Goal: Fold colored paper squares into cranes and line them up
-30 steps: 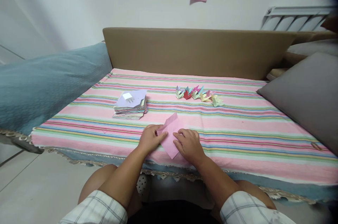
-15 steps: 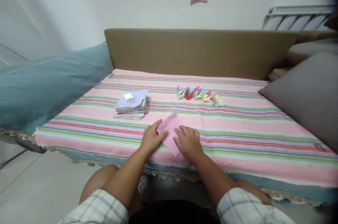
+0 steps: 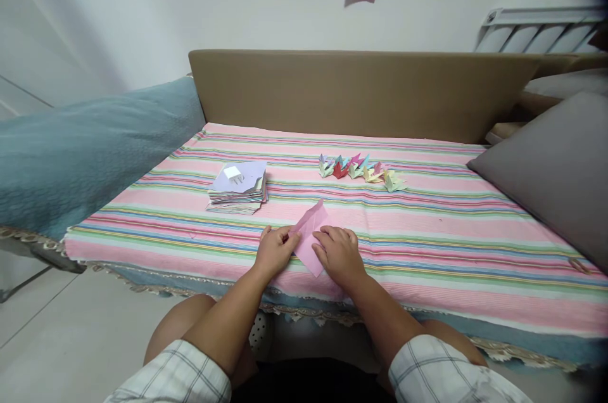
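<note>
A partly folded pink paper (image 3: 310, 236) lies on the striped cloth (image 3: 427, 225) near the front edge. My left hand (image 3: 275, 252) pinches the paper's left edge with curled fingers. My right hand (image 3: 338, 256) rests on the paper's right side, fingers bent and pressing it down. The far corner of the paper lifts slightly off the cloth.
A stack of coloured paper sheets (image 3: 238, 192) with a small white plug (image 3: 232, 173) on top sits to the left. A row of several folded paper cranes (image 3: 361, 171) lies farther back. A teal cushion (image 3: 90, 149) is at left, a grey pillow (image 3: 555, 168) at right.
My left hand's fingers have curled in from a spread pose to pinch the paper's left edge. The paper looks narrower, its far corner raised a little.
</note>
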A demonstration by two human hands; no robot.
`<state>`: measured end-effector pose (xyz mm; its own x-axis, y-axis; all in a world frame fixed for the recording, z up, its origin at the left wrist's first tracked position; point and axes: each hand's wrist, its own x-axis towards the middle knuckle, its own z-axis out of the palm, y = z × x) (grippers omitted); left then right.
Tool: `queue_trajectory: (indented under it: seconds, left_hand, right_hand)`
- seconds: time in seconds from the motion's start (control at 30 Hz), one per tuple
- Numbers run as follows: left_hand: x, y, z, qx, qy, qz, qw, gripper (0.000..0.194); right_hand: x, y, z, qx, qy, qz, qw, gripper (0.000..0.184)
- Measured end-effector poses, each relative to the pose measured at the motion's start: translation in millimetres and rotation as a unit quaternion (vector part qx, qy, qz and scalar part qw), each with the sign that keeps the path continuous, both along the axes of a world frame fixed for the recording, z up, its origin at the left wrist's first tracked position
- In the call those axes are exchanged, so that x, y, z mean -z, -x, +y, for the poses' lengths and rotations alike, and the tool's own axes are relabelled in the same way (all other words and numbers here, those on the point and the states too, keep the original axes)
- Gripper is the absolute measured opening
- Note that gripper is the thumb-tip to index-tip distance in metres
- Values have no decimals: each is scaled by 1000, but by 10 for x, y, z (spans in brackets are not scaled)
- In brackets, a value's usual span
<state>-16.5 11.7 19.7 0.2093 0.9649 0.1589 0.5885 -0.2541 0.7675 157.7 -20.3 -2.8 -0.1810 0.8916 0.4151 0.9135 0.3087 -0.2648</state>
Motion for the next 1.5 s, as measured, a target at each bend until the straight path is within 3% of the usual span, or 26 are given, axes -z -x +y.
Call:
queue_trajectory:
  seconds: [0.13,0.33,0.53,0.83,1.13,1.33,1.5]
  left_hand:
    - [38,-25,-60,-15,-26,50,998,44]
    - [56,-33,-168,29,-74,93,992,23]
    - [143,-28,-224,77,-155,147,974,32]
    - [161,-15,-231,125,-208,194,951,29]
    - [136,33,-195,178,-197,214,940,37]
    - [91,95,-170,207,-183,222,935,54]
    - [90,117,-161,221,-198,228,927,51]
  right_hand:
    - [0,-15,2,-6,5,1,1000,26]
    - [-13,-29,8,-9,20,10,1000,26]
    - [-16,-67,9,-11,38,-5,999,19]
    - [21,-118,-30,6,26,-20,999,17]
    - [-7,-92,-96,-22,-1,-3,1000,23]
    - [12,-80,-111,-47,11,12,999,25]
    - [6,-62,-130,-61,-2,21,998,26]
